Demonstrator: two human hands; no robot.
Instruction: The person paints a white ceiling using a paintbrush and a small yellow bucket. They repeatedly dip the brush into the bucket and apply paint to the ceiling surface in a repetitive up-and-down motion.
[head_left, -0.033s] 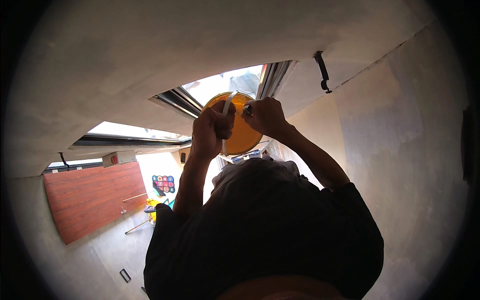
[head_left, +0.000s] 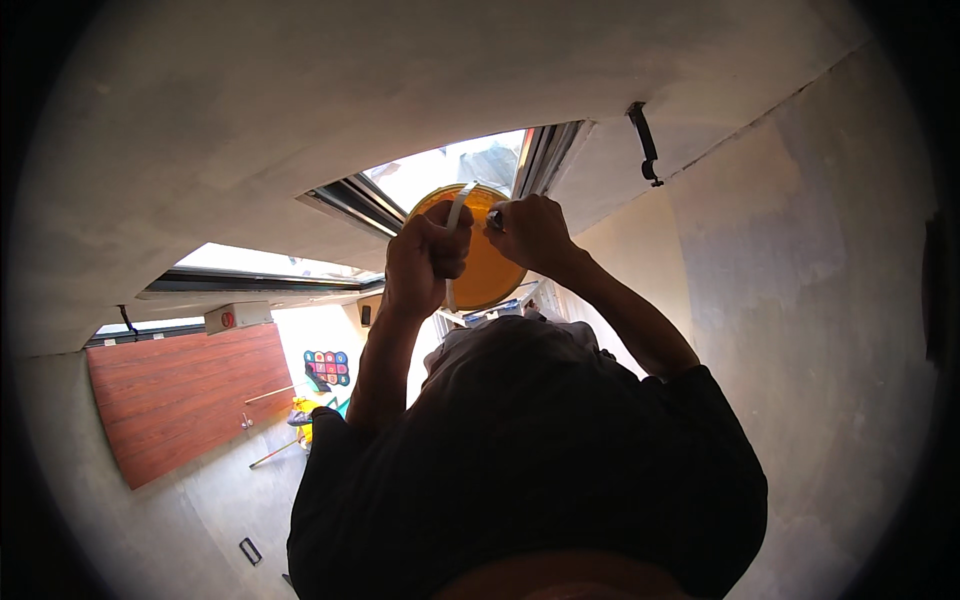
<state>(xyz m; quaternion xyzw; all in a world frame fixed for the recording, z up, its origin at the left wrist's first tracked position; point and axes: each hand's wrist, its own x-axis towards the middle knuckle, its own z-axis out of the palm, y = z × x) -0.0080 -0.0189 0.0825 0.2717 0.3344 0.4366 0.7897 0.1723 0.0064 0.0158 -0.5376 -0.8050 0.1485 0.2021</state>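
An orange round bucket (head_left: 492, 275) with a paler rim is in front of me at the upper middle, by the window. A thin white band, which looks like its handle (head_left: 459, 207), crosses the opening. My left hand (head_left: 430, 258) is closed around this band, its fingers wrapped. My right hand (head_left: 530, 232) is closed over the bucket's right side. Its fingers pinch a small grey piece (head_left: 495, 218), too small to name. What lies inside the bucket is partly hidden by my hands.
A bright window (head_left: 445, 165) with a dark frame lies just beyond the bucket. A black bracket (head_left: 644, 145) sticks out at the upper right. To the left are a reddish-brown wooden panel (head_left: 190, 395), a white box (head_left: 238, 317), a colourful mat-like piece (head_left: 327, 367) and thin sticks (head_left: 273, 456).
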